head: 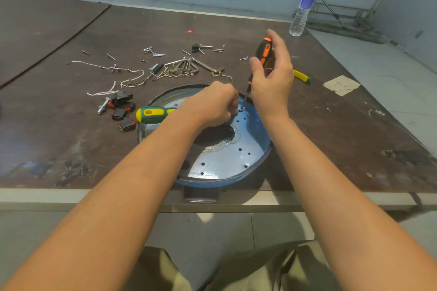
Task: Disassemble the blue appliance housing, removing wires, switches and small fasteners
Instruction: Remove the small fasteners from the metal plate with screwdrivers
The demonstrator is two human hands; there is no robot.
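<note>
The round blue appliance housing (250, 149) lies at the table's near edge, its shiny inner plate dotted with holes. My right hand (272, 78) grips an orange-and-black screwdriver (264, 52), upright, its tip set at a fastener on the housing's far rim. My left hand (212, 104) is curled around a green-and-yellow-handled tool (153, 114) lying across the housing, fingers right beside the screwdriver tip. Left of the housing lie black switches (123, 111), white wires (111, 78) and loose screws (153, 52).
A set of hex keys (189, 66) lies behind the housing. A yellow-green tool (302, 77) and a paper scrap (341, 85) lie to the right. A water bottle (303, 7) stands at the far right corner. The dark table (59, 125) ends just below the housing.
</note>
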